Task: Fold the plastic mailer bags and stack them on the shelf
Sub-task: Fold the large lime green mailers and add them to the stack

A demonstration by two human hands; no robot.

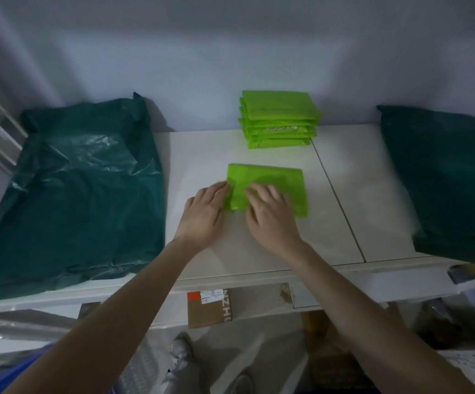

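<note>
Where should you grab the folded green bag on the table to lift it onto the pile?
Probably by its right edge, coming from the right. The folded bag lies flat, and that side is bare, while the left hand touches its left edge and the right hand presses its middle. Pinching all layers should keep the fold shut on the way to the pile.

Bare white shelf (341, 194) btwn the big dark green bag (82, 194) on the left & another dark bag (452, 180) on the right. Green stack (278, 119) blocks the back by the wall, w/ bare shelf on both sides of it
</note>
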